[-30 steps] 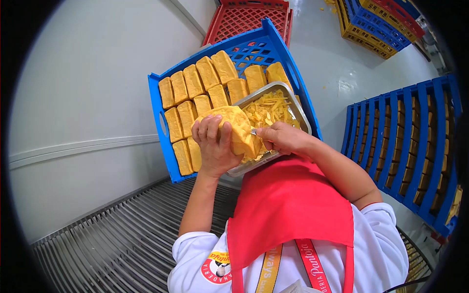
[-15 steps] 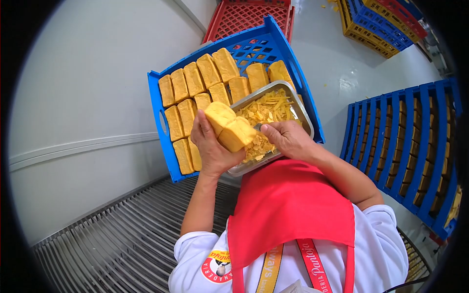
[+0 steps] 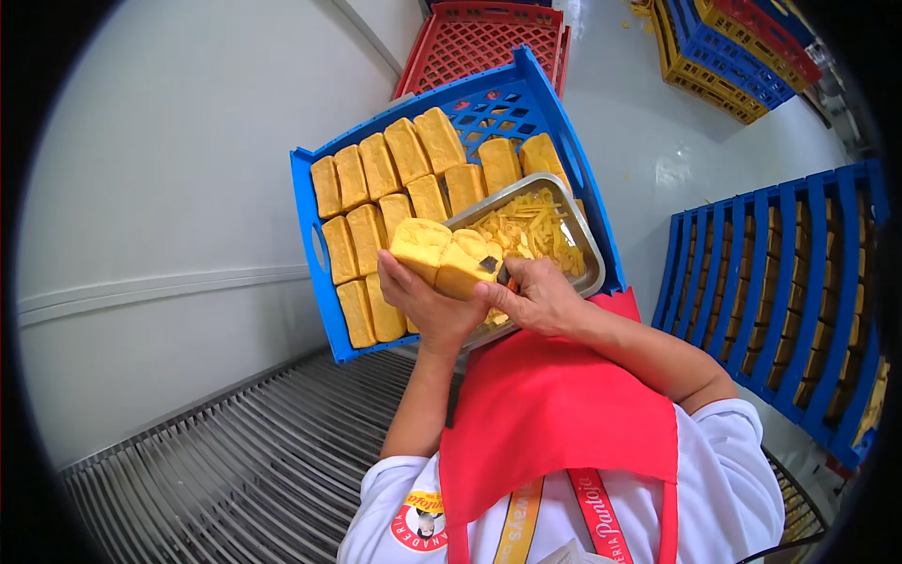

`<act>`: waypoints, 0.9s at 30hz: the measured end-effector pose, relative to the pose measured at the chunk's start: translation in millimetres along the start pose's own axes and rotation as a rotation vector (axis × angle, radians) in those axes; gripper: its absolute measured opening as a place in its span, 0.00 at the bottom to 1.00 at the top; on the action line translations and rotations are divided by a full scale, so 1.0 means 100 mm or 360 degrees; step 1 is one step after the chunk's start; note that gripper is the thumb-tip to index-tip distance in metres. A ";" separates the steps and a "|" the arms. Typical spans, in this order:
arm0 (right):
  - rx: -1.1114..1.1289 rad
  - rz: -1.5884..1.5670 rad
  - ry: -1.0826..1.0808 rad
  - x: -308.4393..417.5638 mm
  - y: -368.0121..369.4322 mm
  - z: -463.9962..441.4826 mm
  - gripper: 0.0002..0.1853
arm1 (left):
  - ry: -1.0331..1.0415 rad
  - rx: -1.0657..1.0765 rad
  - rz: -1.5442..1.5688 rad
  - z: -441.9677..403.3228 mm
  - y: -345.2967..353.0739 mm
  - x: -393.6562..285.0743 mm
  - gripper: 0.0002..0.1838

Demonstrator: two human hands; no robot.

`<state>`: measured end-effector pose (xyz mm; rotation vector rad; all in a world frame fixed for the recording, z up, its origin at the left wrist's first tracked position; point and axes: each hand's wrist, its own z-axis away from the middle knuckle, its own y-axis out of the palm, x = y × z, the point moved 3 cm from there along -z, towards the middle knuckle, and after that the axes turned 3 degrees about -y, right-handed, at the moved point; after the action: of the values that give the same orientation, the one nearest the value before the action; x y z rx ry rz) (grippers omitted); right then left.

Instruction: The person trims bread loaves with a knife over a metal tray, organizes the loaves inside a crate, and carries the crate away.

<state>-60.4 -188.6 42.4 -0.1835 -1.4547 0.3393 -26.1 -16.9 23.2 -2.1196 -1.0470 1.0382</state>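
My left hand (image 3: 430,305) is wrapped round a golden bread loaf (image 3: 437,256) that has a crease across it, holding it above a metal tray (image 3: 594,258). In my right hand (image 3: 543,299) is a small knife (image 3: 489,264). Its short dark blade lies against the loaf's right end, and the fingers hide most of the handle. Thin crust shavings (image 3: 531,228) cover the tray's bottom. That tray rests inside a blue crate (image 3: 561,117), beside rows of golden loaves (image 3: 379,167).
Behind the blue crate is a red crate (image 3: 489,42). Yellow, blue and red crates (image 3: 723,56) stand stacked at the upper right. More blue crates (image 3: 780,291) full of loaves are on the right. A grey slatted surface (image 3: 254,451) lies lower left, below a pale wall (image 3: 178,169).
The knife has moved left onto the loaf's end, its blade now showing on the crust. Both hands are closer together, and the loaf sits slightly lower in view.
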 end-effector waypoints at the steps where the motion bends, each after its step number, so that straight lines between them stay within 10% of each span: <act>1: 0.0037 -0.0091 0.0045 0.01 0.00 0.00 0.37 | -0.0031 -0.0022 0.0021 -0.01 0.01 -0.02 0.76; 9: 0.0320 0.0193 -0.0205 0.12 -0.17 0.01 0.31 | -0.0226 0.0112 0.0345 -0.11 -0.08 -0.03 0.70; 12: 0.0346 0.0563 -0.0401 0.07 -0.29 0.05 0.25 | -0.0907 0.0049 0.1190 -0.19 -0.03 0.26 0.57; 14: 0.0093 0.1221 -0.0339 -0.14 -0.29 0.03 0.21 | -0.1795 0.0603 0.2534 -0.28 -0.01 0.37 0.42; 18: 0.0062 0.1053 -0.0275 -0.06 -0.38 -0.02 0.21 | -0.2203 0.0907 0.3212 -0.24 0.06 0.26 0.32; 27: 0.0008 0.0866 -0.0559 0.17 -0.23 -0.11 0.18 | -0.2396 0.1041 0.3118 -0.11 0.14 -0.02 0.35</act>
<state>-45.1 -203.7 65.1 -0.5408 -1.7366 0.8507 -11.9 -27.5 19.2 -0.8454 1.5025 3.1677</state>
